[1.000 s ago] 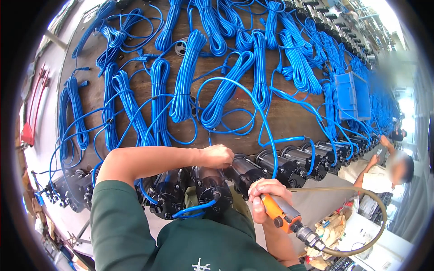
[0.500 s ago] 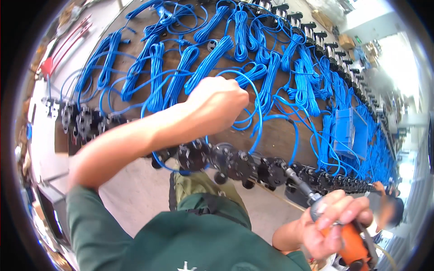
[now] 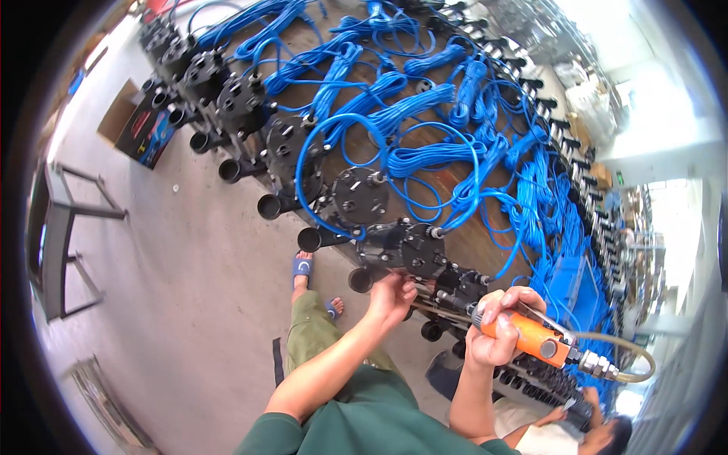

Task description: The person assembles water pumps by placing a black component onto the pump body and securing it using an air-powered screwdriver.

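Observation:
My right hand [image 3: 497,326] is wrapped round an orange pneumatic driver [image 3: 535,338], a pale air hose [image 3: 646,362] running off its rear end. The tool's nose points left toward the row of black units; its bit is hidden. My left hand [image 3: 393,298] is closed at the near lower side of a black cylindrical housing [image 3: 413,246] with a round bolted cover and a side pipe. Its fingertips press together against or just below the housing; what they hold, if anything, is hidden. A blue cable [image 3: 303,163] loops above the neighbouring black housing [image 3: 356,196].
Tied bundles of blue cable [image 3: 421,105] cover the brown tabletop [image 3: 497,236]. A blue bin [image 3: 569,287] stands at the right among cables. More black units line both table edges. A co-worker [image 3: 565,436] is at lower right. An open carton [image 3: 136,125] and metal stand [image 3: 68,205] are on the left.
My left hand has come down from above the cable bundles to a black housing. The driver, earlier with its bit at a unit, is now lifted and turned. My view has swung leftward.

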The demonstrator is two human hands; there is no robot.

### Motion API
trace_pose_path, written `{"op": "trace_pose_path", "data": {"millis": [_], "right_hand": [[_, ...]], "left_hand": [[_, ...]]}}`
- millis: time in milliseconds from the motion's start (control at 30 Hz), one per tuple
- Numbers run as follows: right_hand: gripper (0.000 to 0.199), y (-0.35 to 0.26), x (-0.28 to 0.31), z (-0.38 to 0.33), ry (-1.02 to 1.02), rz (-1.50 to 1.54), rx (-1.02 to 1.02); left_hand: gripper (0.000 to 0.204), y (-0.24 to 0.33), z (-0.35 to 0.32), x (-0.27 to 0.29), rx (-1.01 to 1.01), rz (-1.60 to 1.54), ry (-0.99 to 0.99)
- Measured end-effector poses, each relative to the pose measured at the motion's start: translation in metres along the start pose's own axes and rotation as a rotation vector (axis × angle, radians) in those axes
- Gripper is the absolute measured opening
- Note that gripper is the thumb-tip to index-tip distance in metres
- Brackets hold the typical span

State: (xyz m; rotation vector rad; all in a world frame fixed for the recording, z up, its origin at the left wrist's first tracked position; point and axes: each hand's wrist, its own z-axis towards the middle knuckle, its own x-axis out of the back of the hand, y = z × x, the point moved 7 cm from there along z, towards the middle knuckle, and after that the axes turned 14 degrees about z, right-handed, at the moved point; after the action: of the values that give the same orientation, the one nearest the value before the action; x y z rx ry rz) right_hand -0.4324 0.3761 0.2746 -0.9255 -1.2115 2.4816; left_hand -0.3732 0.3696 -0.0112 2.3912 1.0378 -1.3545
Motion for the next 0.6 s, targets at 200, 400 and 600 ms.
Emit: {"op": "trace_pose_path", "data": {"millis": [200,400,600], "right_hand": [[0.042,0.023,0.005,-0.010,-0.029,-0.039,-0.058],[0.039,0.035,0.002,-0.006,-0.033,-0.039,-0.077],[0.029,0.067,-0.002,-0.007,-0.225,0.017,-0.138]], "left_hand": [[0.018,0.005,-0.013,-0.002,-0.101,0.046,-0.029],[0.018,0.006,-0.009,0.000,-0.101,0.046,0.001],[0.018,0.008,-0.007,0.000,-0.069,0.042,-0.019]]}}
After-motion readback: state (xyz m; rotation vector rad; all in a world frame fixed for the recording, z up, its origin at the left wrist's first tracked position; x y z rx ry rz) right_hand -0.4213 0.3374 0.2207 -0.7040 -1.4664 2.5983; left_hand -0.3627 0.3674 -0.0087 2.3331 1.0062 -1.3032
